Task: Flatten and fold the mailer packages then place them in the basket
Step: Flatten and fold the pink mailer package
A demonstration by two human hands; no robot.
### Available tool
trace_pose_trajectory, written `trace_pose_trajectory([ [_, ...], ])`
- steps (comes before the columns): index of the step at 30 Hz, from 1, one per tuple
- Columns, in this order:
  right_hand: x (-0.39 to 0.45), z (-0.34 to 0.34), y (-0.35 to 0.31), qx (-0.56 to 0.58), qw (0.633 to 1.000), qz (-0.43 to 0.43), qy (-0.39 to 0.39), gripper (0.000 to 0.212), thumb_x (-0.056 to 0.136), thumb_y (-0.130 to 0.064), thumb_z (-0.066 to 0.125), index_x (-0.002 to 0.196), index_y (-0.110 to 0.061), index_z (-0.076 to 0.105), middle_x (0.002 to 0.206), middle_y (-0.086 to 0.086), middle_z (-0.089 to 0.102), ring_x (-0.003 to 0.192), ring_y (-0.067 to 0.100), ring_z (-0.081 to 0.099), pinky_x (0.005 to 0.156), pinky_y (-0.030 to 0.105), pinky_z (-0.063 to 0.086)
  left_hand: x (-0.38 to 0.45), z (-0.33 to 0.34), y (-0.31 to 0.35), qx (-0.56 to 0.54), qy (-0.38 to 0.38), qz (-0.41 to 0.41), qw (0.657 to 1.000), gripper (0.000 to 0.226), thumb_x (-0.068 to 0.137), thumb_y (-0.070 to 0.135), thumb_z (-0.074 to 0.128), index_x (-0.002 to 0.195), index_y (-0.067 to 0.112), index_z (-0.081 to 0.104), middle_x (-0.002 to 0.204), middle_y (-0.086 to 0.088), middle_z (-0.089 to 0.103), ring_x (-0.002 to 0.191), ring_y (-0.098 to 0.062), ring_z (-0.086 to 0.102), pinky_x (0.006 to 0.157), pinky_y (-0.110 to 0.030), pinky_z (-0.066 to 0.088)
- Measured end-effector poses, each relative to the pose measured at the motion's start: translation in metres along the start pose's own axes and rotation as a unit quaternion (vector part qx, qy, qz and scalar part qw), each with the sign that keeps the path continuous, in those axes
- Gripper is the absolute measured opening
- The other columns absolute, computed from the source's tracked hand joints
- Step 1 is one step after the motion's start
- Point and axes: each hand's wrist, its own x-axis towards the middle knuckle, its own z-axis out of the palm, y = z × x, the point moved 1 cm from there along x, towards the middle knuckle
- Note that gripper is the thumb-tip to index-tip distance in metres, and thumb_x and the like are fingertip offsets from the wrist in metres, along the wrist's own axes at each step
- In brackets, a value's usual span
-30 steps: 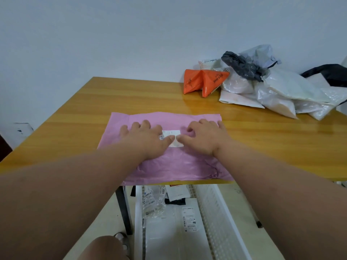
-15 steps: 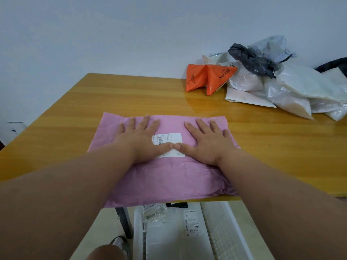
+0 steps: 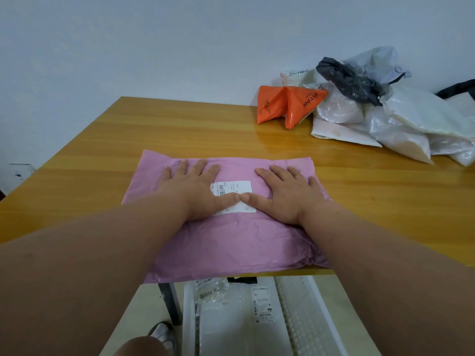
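A pink mailer (image 3: 231, 242) lies flat at the near edge of the wooden table (image 3: 128, 134), its front edge hanging slightly over. A white shipping label (image 3: 232, 187) sits near its middle. My left hand (image 3: 191, 187) presses flat on the mailer left of the label, fingers straight and spread. My right hand (image 3: 285, 192) presses flat to the right of the label, and the two thumbs meet on it. A white basket (image 3: 303, 314) stands on the floor below the table edge, holding flattened mailers.
A heap of unfolded mailers (image 3: 401, 116) lies at the back right of the table: white, clear and a dark grey one (image 3: 347, 80). An orange mailer (image 3: 285, 104) sits at its left end. A black table leg (image 3: 169, 301) stands left of the basket.
Both hands have flattened out and spread apart across the pink mailer, fingers now straight. The view has shifted closer and the mailer sits nearer the table's front edge.
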Motion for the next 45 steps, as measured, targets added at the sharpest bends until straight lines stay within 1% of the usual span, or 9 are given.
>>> trace_pose_trajectory([
  [3, -0.001, -0.001, 0.000, 0.006, 1.000, 0.000, -0.002, 0.108, 0.054, -0.098, 0.007, 0.151, -0.050, 0.004, 0.164, -0.013, 0.000, 0.151, 0.025, -0.002, 0.116, 0.061, 0.004, -0.001, 0.000, 0.000, -0.001, 0.004, 0.002, 1.000, 0.102, 0.068, 0.094, 0.016, 0.154, 0.041, -0.002, 0.164, 0.011, -0.008, 0.150, -0.028, -0.007, 0.118, -0.056, -0.003],
  [8, -0.002, 0.001, 0.000, -0.007, 1.000, -0.005, 0.010, 0.096, 0.067, -0.095, 0.013, 0.151, -0.050, 0.003, 0.164, -0.013, -0.002, 0.151, 0.024, -0.004, 0.116, 0.061, 0.003, -0.006, -0.001, 0.002, -0.007, 0.012, 0.004, 1.000, 0.101, 0.071, 0.093, 0.015, 0.154, 0.039, -0.006, 0.164, 0.008, -0.012, 0.150, -0.029, -0.011, 0.118, -0.056, -0.005],
  [12, -0.009, -0.007, -0.003, -0.061, 0.998, -0.013, 0.018, 0.092, 0.073, -0.093, 0.010, 0.152, -0.048, 0.002, 0.164, -0.009, -0.012, 0.150, 0.026, -0.012, 0.116, 0.061, -0.010, -0.021, -0.006, 0.000, 0.007, 0.084, 0.018, 0.996, 0.096, 0.075, 0.089, 0.015, 0.155, 0.038, -0.002, 0.164, 0.002, -0.006, 0.150, -0.027, -0.005, 0.120, -0.052, 0.000],
  [16, -0.023, -0.020, -0.015, -0.100, 0.991, -0.048, 0.082, 0.075, 0.085, -0.080, 0.021, 0.148, -0.041, 0.030, 0.162, 0.000, 0.016, 0.145, 0.030, 0.020, 0.118, 0.058, 0.002, -0.041, -0.014, -0.002, 0.028, 0.105, 0.031, 0.994, 0.078, 0.089, 0.074, 0.029, 0.154, 0.034, 0.014, 0.159, -0.002, 0.015, 0.142, -0.028, 0.016, 0.113, -0.049, 0.022],
  [19, -0.041, -0.022, -0.025, -0.031, 0.995, -0.043, 0.081, 0.066, 0.090, -0.073, 0.030, 0.145, -0.038, 0.037, 0.158, 0.001, 0.027, 0.139, 0.031, 0.032, 0.117, 0.054, 0.016, -0.054, -0.015, -0.001, -0.004, 0.076, 0.008, 0.997, 0.072, 0.093, 0.067, 0.033, 0.155, 0.034, 0.013, 0.158, -0.003, 0.018, 0.141, -0.031, 0.020, 0.111, -0.050, 0.025],
  [24, -0.074, -0.011, -0.022, 0.004, 0.999, -0.024, -0.023, 0.097, 0.071, -0.094, 0.022, 0.153, -0.045, 0.007, 0.164, -0.011, -0.007, 0.151, 0.029, -0.003, 0.116, 0.061, 0.005, -0.077, -0.004, 0.006, -0.057, 0.019, -0.003, 0.998, 0.075, 0.091, 0.073, 0.021, 0.155, 0.039, 0.001, 0.164, 0.000, 0.007, 0.149, -0.031, 0.010, 0.117, -0.052, 0.013],
  [28, -0.090, 0.006, -0.011, -0.011, 0.999, -0.017, -0.046, 0.105, 0.063, -0.097, 0.020, 0.151, -0.049, -0.007, 0.162, -0.012, -0.018, 0.150, 0.026, -0.016, 0.117, 0.061, -0.002, -0.087, 0.011, 0.007, -0.013, 0.000, 0.003, 1.000, 0.090, 0.079, 0.086, 0.009, 0.154, 0.040, -0.007, 0.164, 0.000, -0.010, 0.151, -0.031, -0.005, 0.120, -0.051, 0.001],
  [35, -0.091, 0.011, -0.010, -0.011, 0.999, -0.014, -0.026, 0.115, 0.049, -0.099, 0.011, 0.151, -0.049, -0.007, 0.162, -0.011, -0.017, 0.150, 0.025, -0.016, 0.117, 0.060, -0.003, -0.087, 0.016, 0.010, 0.013, 0.012, 0.004, 1.000, 0.102, 0.069, 0.094, 0.008, 0.153, 0.039, -0.009, 0.164, -0.001, -0.013, 0.150, -0.031, -0.008, 0.120, -0.052, 0.000],
  [45, -0.091, 0.009, -0.008, 0.060, 0.998, 0.001, -0.031, 0.093, 0.067, -0.094, 0.015, 0.150, -0.053, 0.006, 0.163, -0.016, -0.009, 0.150, 0.020, -0.012, 0.118, 0.057, -0.006, -0.097, 0.014, 0.007, -0.006, 0.010, 0.018, 1.000, 0.099, 0.075, 0.089, 0.012, 0.155, 0.034, -0.006, 0.164, 0.000, -0.012, 0.151, -0.025, -0.007, 0.121, -0.050, 0.000],
])
